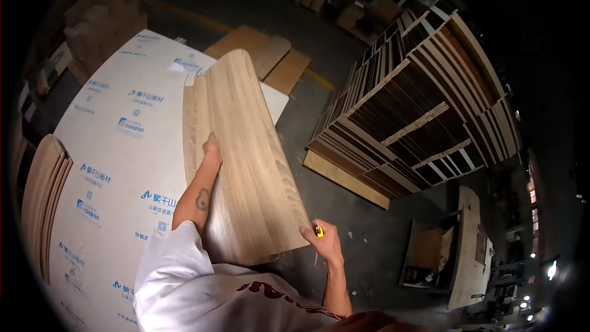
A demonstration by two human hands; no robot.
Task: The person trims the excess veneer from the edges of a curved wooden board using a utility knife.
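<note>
At right, open dark bin holds brown cardboard; wood-grain panel overhangs white worktop toward dark floor, right hand grip clasped round yellow tool at panel's near right corner, left hand at left edge, can't tell grip.

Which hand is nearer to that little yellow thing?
Right. The right hand has the small yellow thing in it, at the near right corner of the wooden panel; the left hand is farther off, along the panel's left side.
</note>
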